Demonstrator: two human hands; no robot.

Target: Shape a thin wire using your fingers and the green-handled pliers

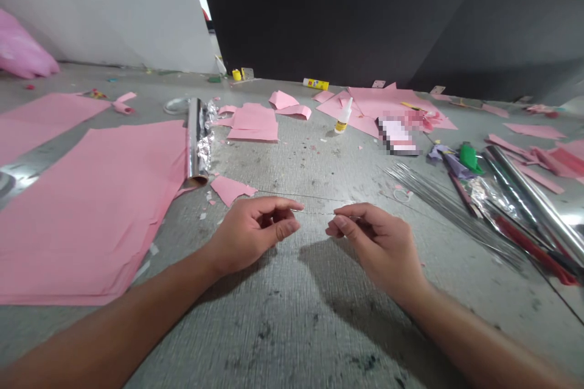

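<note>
thin wire [319, 213] stretched across the gap between both hands, above the concrete floor [292, 322]; left hand [253, 234] and right hand [376, 243] each in a narrow pinch on it. risk of a slip from too light a pinch, a kink from uneven pull, or a snag on the foil roll [198, 140] or pink paper sheet [91, 213] nearby. farther off, a small glue bottle [344, 115], contents unseen, and a pink plastic bag [20, 45], contents hidden.

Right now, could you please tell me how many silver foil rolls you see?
2: one silver foil roll beside the pink paper, another at far right; more could be hidden.
</note>
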